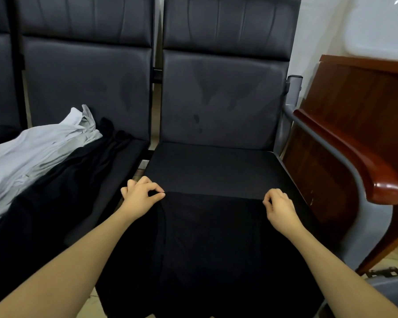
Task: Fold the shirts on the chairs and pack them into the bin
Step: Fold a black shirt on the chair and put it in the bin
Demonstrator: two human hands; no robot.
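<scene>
A pile of white and black shirts (32, 157) lies on the left chair (87, 88). The left hand (140, 195) pinches the top edge of a black shirt (205, 237) spread on the right chair (216, 166). The right hand (279, 208) pinches that edge too.

Both arms reach forward — left hand (141, 195) and right hand (279, 208) pinching.

A waiting room or office reception area: a row of linked black padded chairs (221, 99) with tall backs stands on a shared metal frame against a pale wall (315, 31); a polished wooden armrest (363, 161) caps the end seat; a dark wood-panelled cabinet (359, 92) stands just beside it.
</scene>
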